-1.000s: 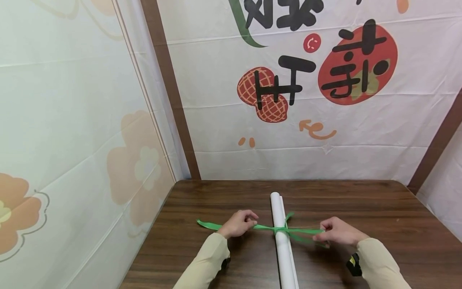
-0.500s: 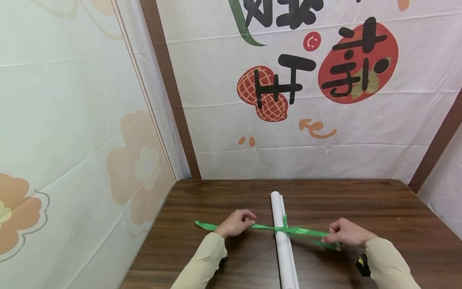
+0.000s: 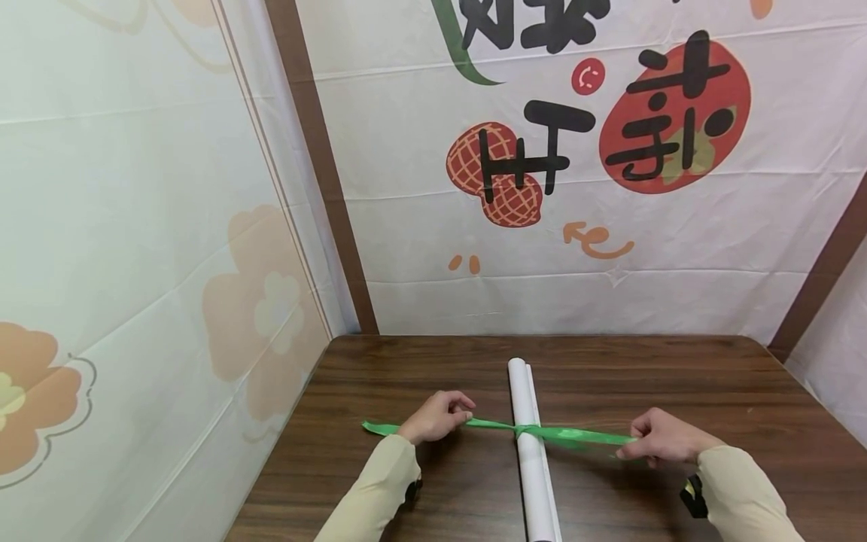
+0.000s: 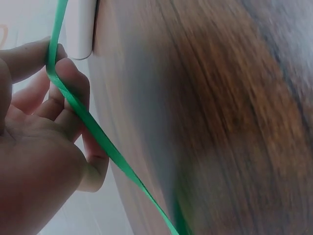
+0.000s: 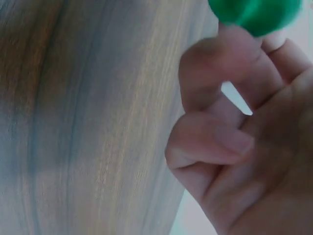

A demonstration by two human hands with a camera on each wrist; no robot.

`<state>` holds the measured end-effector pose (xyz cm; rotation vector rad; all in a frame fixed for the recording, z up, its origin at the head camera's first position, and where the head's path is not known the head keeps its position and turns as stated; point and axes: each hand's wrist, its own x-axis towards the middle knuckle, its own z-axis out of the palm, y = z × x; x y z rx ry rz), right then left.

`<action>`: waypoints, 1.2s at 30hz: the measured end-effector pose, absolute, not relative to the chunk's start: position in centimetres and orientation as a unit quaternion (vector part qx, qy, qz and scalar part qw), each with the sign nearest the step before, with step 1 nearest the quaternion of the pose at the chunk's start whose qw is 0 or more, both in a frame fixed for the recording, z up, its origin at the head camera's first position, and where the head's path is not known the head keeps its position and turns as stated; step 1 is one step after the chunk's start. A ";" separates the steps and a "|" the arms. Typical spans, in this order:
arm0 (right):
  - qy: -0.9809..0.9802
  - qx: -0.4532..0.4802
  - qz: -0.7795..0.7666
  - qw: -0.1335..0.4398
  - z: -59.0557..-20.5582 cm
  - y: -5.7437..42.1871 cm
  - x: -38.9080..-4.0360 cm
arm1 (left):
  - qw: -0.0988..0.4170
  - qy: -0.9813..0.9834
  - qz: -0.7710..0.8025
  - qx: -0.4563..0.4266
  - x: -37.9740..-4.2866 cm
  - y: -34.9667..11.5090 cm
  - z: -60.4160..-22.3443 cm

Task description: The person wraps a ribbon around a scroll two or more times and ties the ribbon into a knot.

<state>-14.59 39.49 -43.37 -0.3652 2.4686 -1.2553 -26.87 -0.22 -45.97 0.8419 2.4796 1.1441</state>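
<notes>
A long white roll (image 3: 537,485), which looks like rolled paper, lies lengthwise on the table with a loose edge along its right side. Green ribbon (image 3: 576,435) crosses it and seems knotted on top. My left hand (image 3: 435,416) pinches the ribbon's left length between thumb and finger; its tail hangs past the palm in the left wrist view, where the ribbon (image 4: 93,125) runs over the fingertips. To the right of the roll, my right hand (image 3: 667,436) grips the other length with curled fingers. The right wrist view catches only a blurred piece of that ribbon (image 5: 257,14).
The dark wood-grain table (image 3: 433,361) has rounded far corners. Behind it hangs a white printed cloth (image 3: 420,301), and another cloth (image 3: 156,301) with flower prints stands along the left side. A black device (image 3: 694,497) is strapped under the right wrist.
My right hand has moved right, drawing the ribbon out longer and straighter. The short upright ribbon end beside the roll has gone from sight. My left hand has shifted slightly left.
</notes>
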 end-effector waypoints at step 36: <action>0.929 -0.091 -0.355 0.061 -41.6 40.1 -14.6 | 0.178 0.842 0.426 0.279 -27.2 -1.3 -45.1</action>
